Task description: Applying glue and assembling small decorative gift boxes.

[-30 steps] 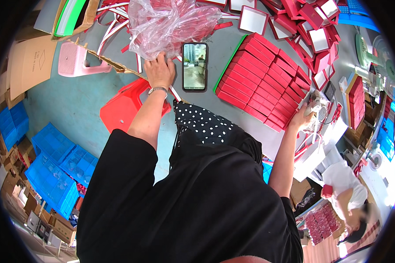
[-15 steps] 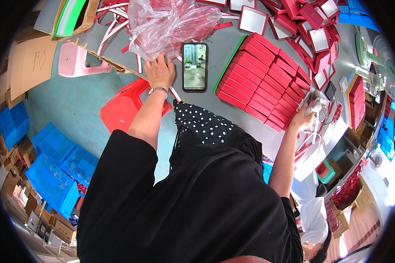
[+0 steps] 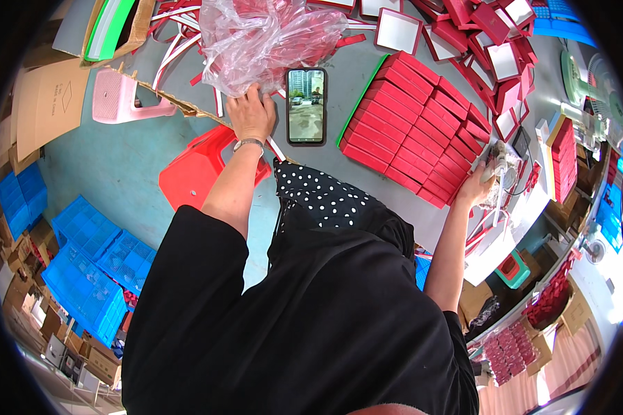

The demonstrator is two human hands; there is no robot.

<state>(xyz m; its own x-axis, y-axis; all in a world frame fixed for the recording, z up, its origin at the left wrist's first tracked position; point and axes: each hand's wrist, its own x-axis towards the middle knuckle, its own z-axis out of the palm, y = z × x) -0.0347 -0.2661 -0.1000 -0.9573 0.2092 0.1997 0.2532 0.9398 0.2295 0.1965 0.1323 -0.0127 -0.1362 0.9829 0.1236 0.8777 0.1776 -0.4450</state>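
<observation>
My left hand (image 3: 251, 116) lies palm down on the grey table, fingers stretched out, fingertips at the lower edge of a crumpled clear plastic bag (image 3: 263, 45). It wears a wristwatch and holds nothing I can see. Just right of it lies a phone (image 3: 306, 107) with a lit outdoor picture. My right hand (image 3: 475, 185) is at the right end of a block of red boxes (image 3: 412, 128), touching a whitish, clear-wrapped bundle (image 3: 503, 173). Its fingers are partly hidden against the bundle, so its grip is unclear.
Open red boxes (image 3: 491, 59) with white insides are heaped at the far right. Red and white strips (image 3: 176, 48) lie at the far left. A red stool (image 3: 197, 166) and a pink stool (image 3: 115, 97) stand beside the table. Blue crates (image 3: 90, 283) stand at left, fans (image 3: 578, 83) at right.
My hands have stayed in place. The phone's picture has changed. A person in white at the lower right has left the view, uncovering boxes and red goods there.
</observation>
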